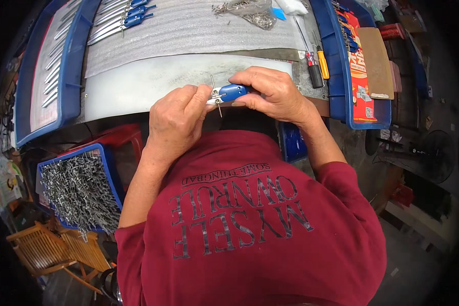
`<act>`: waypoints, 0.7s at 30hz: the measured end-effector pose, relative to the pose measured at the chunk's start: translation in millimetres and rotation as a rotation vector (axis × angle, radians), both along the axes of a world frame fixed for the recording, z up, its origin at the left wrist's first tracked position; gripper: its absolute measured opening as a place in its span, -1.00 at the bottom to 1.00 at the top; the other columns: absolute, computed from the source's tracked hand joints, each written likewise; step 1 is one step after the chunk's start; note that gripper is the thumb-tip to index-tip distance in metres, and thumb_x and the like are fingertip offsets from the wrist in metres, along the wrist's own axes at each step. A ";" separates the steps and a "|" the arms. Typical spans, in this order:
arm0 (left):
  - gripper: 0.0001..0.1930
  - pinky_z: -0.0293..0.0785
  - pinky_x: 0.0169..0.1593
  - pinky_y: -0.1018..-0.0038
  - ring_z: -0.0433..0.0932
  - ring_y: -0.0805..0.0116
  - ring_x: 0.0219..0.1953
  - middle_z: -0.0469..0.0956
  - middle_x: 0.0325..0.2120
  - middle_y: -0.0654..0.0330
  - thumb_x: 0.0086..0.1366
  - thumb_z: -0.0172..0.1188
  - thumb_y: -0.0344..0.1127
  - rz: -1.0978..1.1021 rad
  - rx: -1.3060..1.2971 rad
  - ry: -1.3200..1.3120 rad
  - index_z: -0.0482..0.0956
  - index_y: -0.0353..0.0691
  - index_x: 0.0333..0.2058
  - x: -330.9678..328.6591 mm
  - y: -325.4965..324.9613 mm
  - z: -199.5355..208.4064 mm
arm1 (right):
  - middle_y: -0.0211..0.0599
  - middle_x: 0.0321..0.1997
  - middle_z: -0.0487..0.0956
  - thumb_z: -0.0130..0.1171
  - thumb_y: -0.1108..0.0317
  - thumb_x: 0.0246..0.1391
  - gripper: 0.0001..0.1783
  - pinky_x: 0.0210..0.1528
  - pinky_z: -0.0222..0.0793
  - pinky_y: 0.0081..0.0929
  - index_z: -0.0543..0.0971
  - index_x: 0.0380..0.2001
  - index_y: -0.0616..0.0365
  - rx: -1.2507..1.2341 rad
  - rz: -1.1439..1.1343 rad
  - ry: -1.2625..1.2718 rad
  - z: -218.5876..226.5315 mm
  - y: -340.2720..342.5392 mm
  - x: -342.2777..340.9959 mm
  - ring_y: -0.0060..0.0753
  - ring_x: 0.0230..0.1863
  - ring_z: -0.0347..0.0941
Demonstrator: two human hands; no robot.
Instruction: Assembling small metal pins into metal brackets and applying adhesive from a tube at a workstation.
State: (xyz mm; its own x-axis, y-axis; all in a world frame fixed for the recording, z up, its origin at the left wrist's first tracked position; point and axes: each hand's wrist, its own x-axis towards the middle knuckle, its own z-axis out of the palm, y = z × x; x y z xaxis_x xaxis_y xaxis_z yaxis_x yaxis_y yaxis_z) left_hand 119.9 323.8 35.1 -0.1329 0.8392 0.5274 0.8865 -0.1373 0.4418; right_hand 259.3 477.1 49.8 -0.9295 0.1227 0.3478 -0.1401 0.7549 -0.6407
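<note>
Piece (232, 92), rounded blue and silvery metal, in pinch grip: left hand (177, 111), right hand (274, 95)

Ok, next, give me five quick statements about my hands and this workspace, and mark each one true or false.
1. The small blue-and-silver piece is between the two hands. True.
2. The left hand lies flat and empty. False: its fingers grip the silver end of that piece.
3. A clear plastic bag of small metal parts lies at the far side of the white-topped workbench. True.
4. The yellow-handled screwdriver is inside a tray. False: it lies just left of the right-hand blue plastic tray.
5. The blue plastic crate at lower left is heaped with grey metal parts. True.
</note>
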 end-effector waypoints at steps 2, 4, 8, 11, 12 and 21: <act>-0.74 0.30 -0.56 0.42 0.37 0.27 -0.59 0.32 -0.63 0.19 -0.10 0.16 -0.42 -0.003 -0.002 0.003 0.39 -0.25 -0.35 -0.1 0.7 0.2 | -0.26 -0.49 0.47 0.23 0.34 -0.26 -0.67 -0.44 0.31 -0.54 0.46 -0.35 0.24 0.007 -0.013 0.011 -1.0 0.4 -0.6 -0.34 -0.48 0.41; -0.75 0.30 -0.56 0.43 0.37 0.28 -0.59 0.32 -0.63 0.19 -0.09 0.16 -0.42 0.013 0.009 0.012 0.39 -0.25 -0.36 0.0 2.0 -0.6 | -0.26 -0.50 0.47 0.23 0.33 -0.26 -0.67 -0.45 0.31 -0.54 0.46 -0.36 0.24 0.013 -0.025 0.022 -2.9 -0.3 -0.8 -0.35 -0.49 0.41; -0.76 0.30 -0.56 0.43 0.37 0.28 -0.60 0.32 -0.63 0.19 -0.09 0.15 -0.42 0.030 -0.007 0.003 0.39 -0.25 -0.37 1.8 1.5 -0.2 | -0.28 -0.52 0.47 0.23 0.35 -0.26 -0.69 -0.48 0.31 -0.56 0.47 -0.37 0.23 -0.001 -0.091 0.022 -4.0 -4.7 -0.1 -0.38 -0.52 0.40; -0.76 0.30 -0.56 0.43 0.37 0.28 -0.60 0.32 -0.63 0.19 -0.09 0.15 -0.42 0.048 0.004 0.010 0.39 -0.25 -0.37 1.8 1.3 -0.9 | -0.28 -0.52 0.47 0.23 0.37 -0.27 -0.69 -0.49 0.31 -0.56 0.47 -0.37 0.23 -0.002 -0.106 0.028 -4.0 -6.1 -0.6 -0.39 -0.53 0.40; -0.76 0.30 -0.56 0.43 0.38 0.28 -0.59 0.32 -0.63 0.19 -0.09 0.15 -0.41 0.044 -0.002 0.012 0.39 -0.24 -0.37 1.6 1.1 -0.3 | -0.28 -0.52 0.47 0.23 0.37 -0.27 -0.69 -0.49 0.31 -0.56 0.47 -0.37 0.23 -0.010 -0.105 0.040 -4.1 -6.3 -0.5 -0.39 -0.53 0.40; -0.77 0.30 -0.56 0.43 0.38 0.28 -0.59 0.32 -0.63 0.19 -0.07 0.15 -0.39 0.019 -0.019 0.012 0.39 -0.24 -0.37 -1.9 -0.4 3.0 | -0.27 -0.53 0.46 0.22 0.33 -0.25 -0.69 -0.47 0.30 -0.52 0.46 -0.37 0.23 0.017 -0.023 0.052 -2.5 -1.1 -3.0 -0.31 -0.51 0.40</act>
State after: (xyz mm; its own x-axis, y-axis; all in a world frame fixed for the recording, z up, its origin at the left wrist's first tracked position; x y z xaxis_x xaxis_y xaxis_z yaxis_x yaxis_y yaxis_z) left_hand 118.0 323.4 38.1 -0.1428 0.8462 0.5133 0.8939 -0.1123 0.4339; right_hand 256.4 476.0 47.3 -0.9072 0.1377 0.3976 -0.1550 0.7690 -0.6202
